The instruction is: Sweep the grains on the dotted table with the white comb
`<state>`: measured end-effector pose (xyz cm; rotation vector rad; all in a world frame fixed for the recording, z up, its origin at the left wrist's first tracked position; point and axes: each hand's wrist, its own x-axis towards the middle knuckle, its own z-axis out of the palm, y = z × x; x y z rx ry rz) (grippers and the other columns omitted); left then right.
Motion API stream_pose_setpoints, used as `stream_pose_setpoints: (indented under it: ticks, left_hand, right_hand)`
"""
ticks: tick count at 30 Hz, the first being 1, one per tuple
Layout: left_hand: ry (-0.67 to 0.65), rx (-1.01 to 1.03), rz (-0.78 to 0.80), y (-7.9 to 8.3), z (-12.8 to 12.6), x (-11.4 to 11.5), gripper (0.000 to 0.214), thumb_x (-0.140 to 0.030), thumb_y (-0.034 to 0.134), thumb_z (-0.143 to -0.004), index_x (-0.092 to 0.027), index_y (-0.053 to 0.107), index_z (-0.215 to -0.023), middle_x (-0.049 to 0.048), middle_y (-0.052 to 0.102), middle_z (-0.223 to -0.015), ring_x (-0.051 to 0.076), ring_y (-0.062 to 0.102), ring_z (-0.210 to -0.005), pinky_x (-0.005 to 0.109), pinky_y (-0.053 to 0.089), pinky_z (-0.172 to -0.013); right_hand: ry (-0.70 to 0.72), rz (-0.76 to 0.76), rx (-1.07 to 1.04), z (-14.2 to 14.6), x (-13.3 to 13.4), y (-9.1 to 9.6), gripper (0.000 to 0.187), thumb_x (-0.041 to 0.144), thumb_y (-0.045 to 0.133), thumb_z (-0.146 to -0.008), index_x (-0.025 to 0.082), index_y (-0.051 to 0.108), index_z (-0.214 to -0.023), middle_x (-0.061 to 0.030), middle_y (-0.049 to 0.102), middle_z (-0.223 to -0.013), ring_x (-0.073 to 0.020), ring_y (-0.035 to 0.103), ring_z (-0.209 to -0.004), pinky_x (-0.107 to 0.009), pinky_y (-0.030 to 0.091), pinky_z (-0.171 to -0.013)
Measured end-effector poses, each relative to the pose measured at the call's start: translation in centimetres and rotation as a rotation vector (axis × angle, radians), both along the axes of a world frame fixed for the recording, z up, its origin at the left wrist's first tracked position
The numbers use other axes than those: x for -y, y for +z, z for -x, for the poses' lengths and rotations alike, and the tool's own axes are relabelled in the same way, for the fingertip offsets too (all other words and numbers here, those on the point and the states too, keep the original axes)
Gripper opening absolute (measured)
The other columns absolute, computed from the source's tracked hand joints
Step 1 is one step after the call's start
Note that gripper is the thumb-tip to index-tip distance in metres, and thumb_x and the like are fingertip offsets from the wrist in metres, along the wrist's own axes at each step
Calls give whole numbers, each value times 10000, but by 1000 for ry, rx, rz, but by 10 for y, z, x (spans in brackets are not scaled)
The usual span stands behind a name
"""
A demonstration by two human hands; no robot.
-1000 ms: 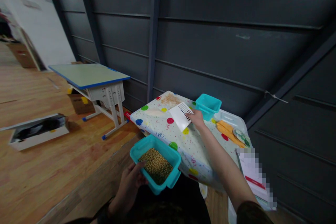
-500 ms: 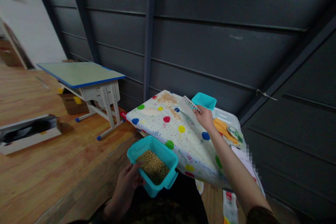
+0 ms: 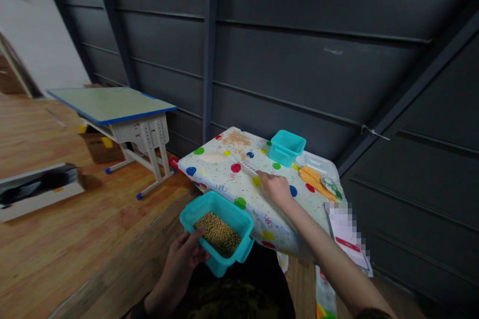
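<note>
My left hand [image 3: 183, 255] grips the near left rim of a teal plastic tub [image 3: 244, 218], thumb over the edge. Round tan beans [image 3: 220, 232] cover the bottom of this tub, held low at the table's front edge. In my right hand [image 3: 276, 188] is a flat white slotted tool [image 3: 248, 166], seen nearly edge-on. It is low over the tablecloth; whether it touches the cloth I cannot tell. Beyond its tip lie a pale, whitish patch [image 3: 212, 158] and a scatter of small light-brown bits [image 3: 236, 139].
The balloon-print tablecloth [image 3: 209, 174] covers the table. A second teal tub [image 3: 287, 147] stands at the back right, beside a white tray [image 3: 325, 163], an orange cloth [image 3: 313, 179] and papers [image 3: 346, 234]. A dark panelled wall [image 3: 299, 75] rises behind; a desk [image 3: 112, 102] stands left.
My right hand has come down, nearer and to the left, away from the second tub, and the white tool has tilted flatter and lower. My left hand still holds the bean tub.
</note>
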<state>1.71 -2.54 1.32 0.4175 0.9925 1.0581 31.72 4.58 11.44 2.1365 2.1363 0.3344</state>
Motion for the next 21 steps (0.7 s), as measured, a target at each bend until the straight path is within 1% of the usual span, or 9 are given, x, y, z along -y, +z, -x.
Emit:
stream_pose_setpoints:
  ticks: [2, 5, 8, 12, 17, 19, 21]
  left_hand:
    - [1, -18, 6, 2, -1, 1, 527, -372, 1091, -488, -202, 691, -787, -44, 691, -557, 150, 644, -460, 278, 573, -501]
    - [12, -41, -1, 7, -3, 2, 575, -419, 1101, -441, -198, 674, -756, -38, 703, -567, 134, 626, -454, 273, 571, -492]
    - [15, -59, -8, 9, -4, 3, 598, -451, 1100, -412, -196, 666, -735, -43, 699, -555, 125, 607, -433, 272, 562, -468]
    - [12, -68, -19, 6, -3, 1, 581, -439, 1085, -431, -190, 698, -786, -46, 690, -537, 154, 634, -428, 284, 562, -452]
    - [12, -66, -37, -4, -2, -1, 569, -470, 1070, -478, -181, 718, -818, -26, 711, -560, 161, 655, -450, 280, 570, -461]
    - [17, -60, -37, -8, -2, -1, 560, -471, 1069, -488, -186, 715, -816, -29, 710, -559, 162, 658, -448, 277, 569, -458]
    - [24, -55, -33, -8, -2, -1, 579, -478, 1078, -473, -183, 714, -813, -34, 696, -547, 160, 655, -443, 270, 567, -455]
  right_hand:
    - [-1, -25, -16, 0, 2, 0, 615, 139, 490, -1026, 280, 583, -1618, -135, 829, -1306, -279, 825, -1095, -326, 607, -903]
    - [-28, -116, -57, -4, 2, 1, 572, 165, 520, -1032, 271, 638, -1581, -140, 839, -1277, -277, 836, -1049, -315, 614, -888]
    - [-11, -187, -88, -8, 1, -2, 558, 141, 557, -1013, 284, 684, -1538, -121, 823, -1331, -252, 835, -1066, -285, 624, -873]
    - [95, -166, -72, -7, 2, -14, 578, 86, 559, -1002, 277, 684, -1533, -93, 772, -1443, -222, 806, -1183, -258, 638, -894]
    - [201, -154, -56, -2, 10, -31, 561, 50, 551, -1007, 240, 696, -1515, -114, 760, -1456, -218, 790, -1234, -279, 649, -948]
    - [232, -169, -65, -2, 15, -34, 574, 32, 554, -998, 232, 694, -1518, -114, 760, -1457, -221, 786, -1247, -281, 648, -953]
    - [247, -187, -88, -3, 19, -32, 586, 19, 555, -992, 236, 695, -1519, -105, 758, -1462, -214, 785, -1250, -270, 641, -961]
